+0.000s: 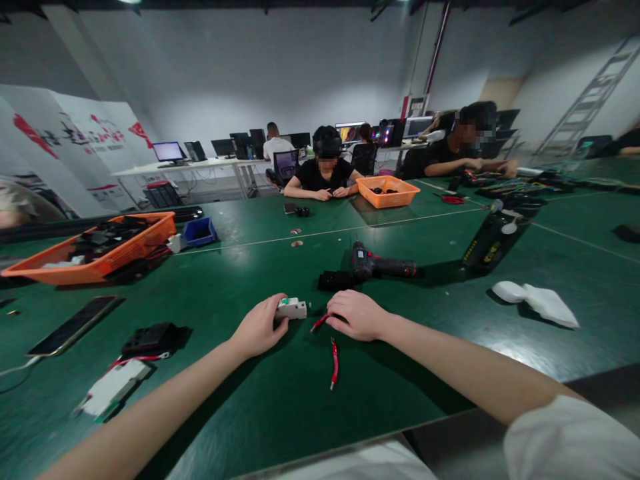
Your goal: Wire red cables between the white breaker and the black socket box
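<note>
My left hand (260, 328) is closed around a small white circuit breaker (293, 308) with a green mark, its free end pointing right. Just right of it, my right hand (356, 315) has its fingers closed on a short red wire (319, 323), whose end sticks out to the left. A second short red wire (335, 364) with metal ends lies below on the green table. Behind my right hand are a small black block (335, 280) and a cordless drill (380, 263) lying on its side.
To the left are a phone (75, 325), a black part (153, 339), another white breaker (114, 388), an orange basket (107, 267) and a blue bin (200, 231). A black bottle (500, 233) and white packet (550, 305) lie right. Co-workers sit across the table.
</note>
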A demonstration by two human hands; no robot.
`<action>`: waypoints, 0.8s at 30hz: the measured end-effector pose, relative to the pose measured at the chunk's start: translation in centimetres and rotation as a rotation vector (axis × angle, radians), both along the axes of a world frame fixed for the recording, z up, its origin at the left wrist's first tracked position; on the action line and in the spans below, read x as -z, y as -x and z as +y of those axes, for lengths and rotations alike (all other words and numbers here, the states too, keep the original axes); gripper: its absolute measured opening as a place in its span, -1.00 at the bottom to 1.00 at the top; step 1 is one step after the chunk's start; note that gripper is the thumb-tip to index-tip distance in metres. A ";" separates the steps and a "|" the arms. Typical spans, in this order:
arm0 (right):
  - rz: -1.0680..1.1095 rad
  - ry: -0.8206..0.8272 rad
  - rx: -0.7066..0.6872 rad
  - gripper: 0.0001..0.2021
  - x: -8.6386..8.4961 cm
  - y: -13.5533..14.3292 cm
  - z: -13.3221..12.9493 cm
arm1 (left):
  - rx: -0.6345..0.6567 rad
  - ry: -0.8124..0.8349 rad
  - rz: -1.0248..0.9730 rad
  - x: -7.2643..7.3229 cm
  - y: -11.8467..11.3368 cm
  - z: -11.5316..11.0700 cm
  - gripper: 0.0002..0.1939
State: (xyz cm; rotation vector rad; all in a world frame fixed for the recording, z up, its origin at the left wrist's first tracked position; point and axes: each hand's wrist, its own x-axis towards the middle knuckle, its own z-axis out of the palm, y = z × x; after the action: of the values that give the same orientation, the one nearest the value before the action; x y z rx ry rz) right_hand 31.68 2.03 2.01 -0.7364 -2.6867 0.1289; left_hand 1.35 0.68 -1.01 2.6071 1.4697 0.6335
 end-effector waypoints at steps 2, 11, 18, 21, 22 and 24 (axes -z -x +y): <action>-0.004 -0.007 0.117 -0.64 0.0 0.0 0.1 | 0.004 0.003 0.007 0.0 0.0 0.0 -0.49; 0.010 -0.105 0.396 -0.61 0.6 0.1 0.2 | 0.004 -0.029 0.008 0.0 -0.1 0.2 -0.40; 0.100 -0.055 0.331 -0.70 0.7 0.1 0.1 | -0.141 -0.077 0.036 0.4 -0.1 0.6 -0.32; 0.086 -0.008 0.271 -0.64 0.9 0.0 -0.1 | -0.152 -0.056 0.049 0.4 0.0 0.6 -0.36; 0.069 0.011 0.248 -0.62 0.9 0.0 -0.1 | -0.152 -0.049 0.048 0.3 0.0 0.6 -0.38; 0.035 0.048 0.203 -0.58 1.0 0.0 -0.2 | -0.155 -0.031 0.038 0.1 -0.1 0.5 -0.40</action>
State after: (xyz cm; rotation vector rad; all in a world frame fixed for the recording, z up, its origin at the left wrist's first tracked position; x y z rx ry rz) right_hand 31.70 1.83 0.99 -1.0059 -2.5662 0.1533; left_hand 1.42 1.19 -1.13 2.5592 1.6994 0.6302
